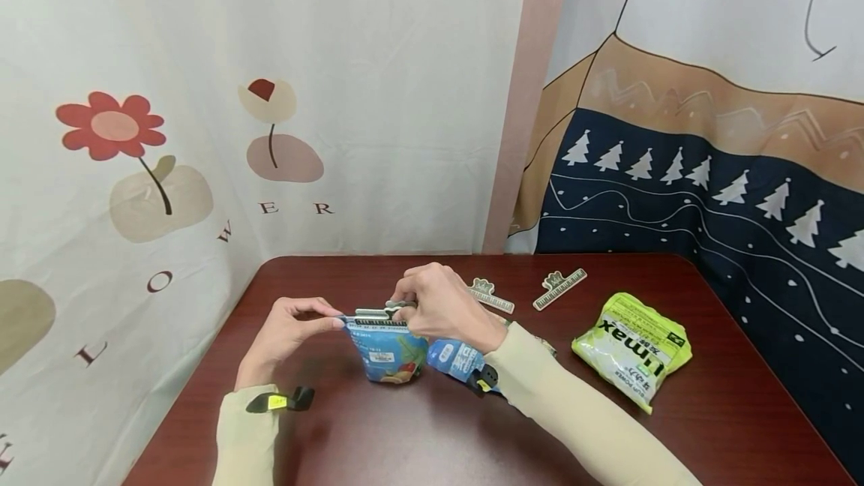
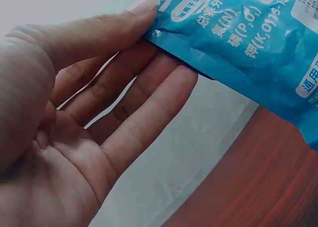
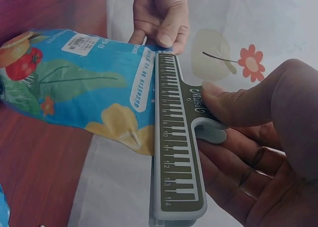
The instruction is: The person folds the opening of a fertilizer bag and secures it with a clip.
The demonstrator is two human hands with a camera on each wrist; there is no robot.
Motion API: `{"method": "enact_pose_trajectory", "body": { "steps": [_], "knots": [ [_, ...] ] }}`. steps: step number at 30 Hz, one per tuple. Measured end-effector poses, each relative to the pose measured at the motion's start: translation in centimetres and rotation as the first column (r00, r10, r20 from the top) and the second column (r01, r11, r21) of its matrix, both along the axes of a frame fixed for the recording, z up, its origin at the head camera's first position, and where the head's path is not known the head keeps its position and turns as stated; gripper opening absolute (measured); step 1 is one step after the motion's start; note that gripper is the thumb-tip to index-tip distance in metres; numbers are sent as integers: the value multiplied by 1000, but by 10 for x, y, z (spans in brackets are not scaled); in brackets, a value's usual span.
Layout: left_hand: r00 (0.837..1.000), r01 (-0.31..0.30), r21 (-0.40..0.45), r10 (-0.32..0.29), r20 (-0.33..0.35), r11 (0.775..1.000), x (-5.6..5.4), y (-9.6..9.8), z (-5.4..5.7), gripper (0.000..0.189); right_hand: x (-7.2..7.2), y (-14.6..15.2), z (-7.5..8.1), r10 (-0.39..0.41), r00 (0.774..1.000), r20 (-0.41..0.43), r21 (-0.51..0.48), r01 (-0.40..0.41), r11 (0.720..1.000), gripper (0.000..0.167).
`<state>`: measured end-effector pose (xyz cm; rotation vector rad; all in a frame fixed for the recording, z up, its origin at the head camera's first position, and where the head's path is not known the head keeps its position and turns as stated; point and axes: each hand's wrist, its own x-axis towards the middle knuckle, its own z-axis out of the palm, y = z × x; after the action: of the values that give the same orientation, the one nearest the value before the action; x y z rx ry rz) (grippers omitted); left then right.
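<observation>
A blue bag (image 1: 383, 360) with pictures of vegetables and fruit stands upright on the table, its top edge raised between the hands. My left hand (image 1: 286, 336) pinches the bag's top left corner between thumb and fingers. At the top edge, my right hand (image 1: 442, 304) pinches the handle of a long clip (image 3: 176, 137) printed with piano keys and ruler numbers. The clip's bar lies across the bag's mouth in the right wrist view, one end extending past the bag's side. In the left wrist view, the thumb presses on the bag's printed face (image 2: 223, 36), fingers behind.
Two similar clips (image 1: 493, 297) (image 1: 559, 289) lie toward the table's back. A blue packet (image 1: 454, 358) lies under the right forearm, partly hidden. A green bag (image 1: 631, 351) lies at the right on the dark red table (image 1: 378, 441). Printed curtains (image 1: 405, 96) hang behind.
</observation>
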<state>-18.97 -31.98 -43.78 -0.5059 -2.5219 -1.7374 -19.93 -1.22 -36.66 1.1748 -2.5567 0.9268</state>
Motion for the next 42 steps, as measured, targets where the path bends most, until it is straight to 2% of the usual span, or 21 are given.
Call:
{"method": "enact_pose_trajectory", "body": {
  "steps": [5, 15, 23, 33, 36, 42],
  "knots": [
    [1000, -11, -6, 11, 7, 1000, 0, -1, -1, 21, -1, -6, -4, 8, 1000, 1, -6, -8, 1000, 8],
    [996, -74, -41, 75, 40, 996, 2, -1, 1, 20, -1, -16, -4, 11, 1000, 5, -5, -10, 1000, 7],
    [998, -54, -34, 55, 33, 998, 2, -3, 0, 22, -1, -22, -4, -1, 999, -32, 17, 1, 1000, 8],
    [992, -53, -56, 59, 113, 997, 1, -4, 0, 41, 0, -28, -5, 6, 999, -52, 34, -5, 999, 8],
    [989, -51, -60, 59, 133, 997, 2, -4, 0, 39, -1, -30, -6, 7, 998, -59, 40, -5, 999, 7],
    [992, -17, -51, 23, 123, 999, 3, -5, 1, 33, -1, -34, -7, 11, 998, -70, 46, -8, 999, 7]
  ]
}}
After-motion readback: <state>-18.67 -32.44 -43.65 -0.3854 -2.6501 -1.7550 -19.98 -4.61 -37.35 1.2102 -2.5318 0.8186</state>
